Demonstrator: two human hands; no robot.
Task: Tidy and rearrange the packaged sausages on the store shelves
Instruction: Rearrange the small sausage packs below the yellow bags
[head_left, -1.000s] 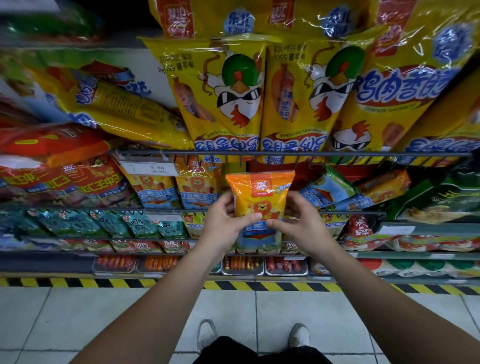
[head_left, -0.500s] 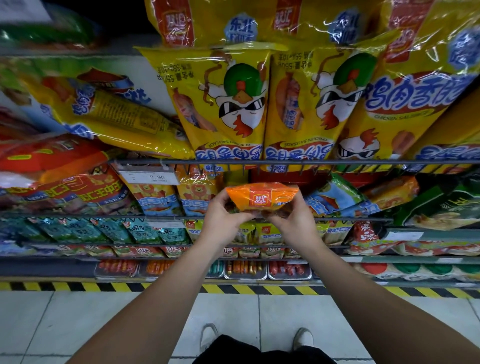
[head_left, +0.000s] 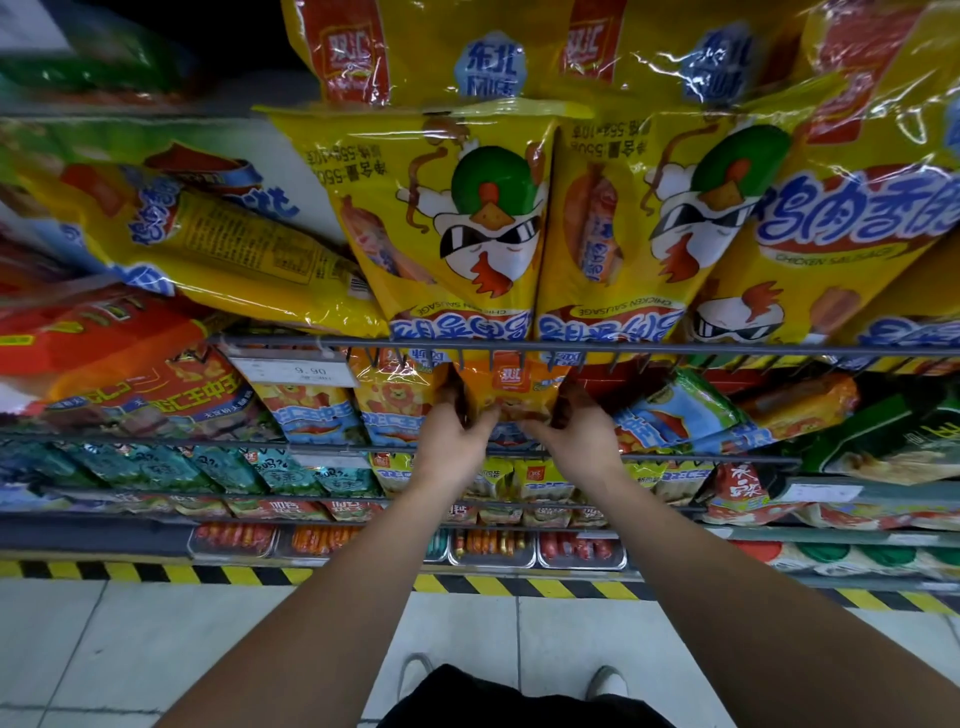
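An orange sausage pack with a lion print (head_left: 506, 389) stands on the second shelf, just under the wire rail (head_left: 675, 347). My left hand (head_left: 457, 441) grips its left side and my right hand (head_left: 576, 436) grips its right side. Its lower part is hidden behind my fingers. Two matching lion packs (head_left: 397, 402) stand to its left. Big yellow chicken sausage bags (head_left: 467, 228) hang over the rail from the shelf above.
A price tag (head_left: 298, 370) hangs on the rail at the left. Red packs (head_left: 150, 384) lie further left, blue and green packs (head_left: 680, 415) to the right. Lower shelves hold small packs and trays of loose sausages (head_left: 491, 545). Hazard tape (head_left: 519, 584) marks the floor edge.
Both hands have carried the orange pack forward and up from in front of the shelves into the second shelf row, beside the other lion packs.
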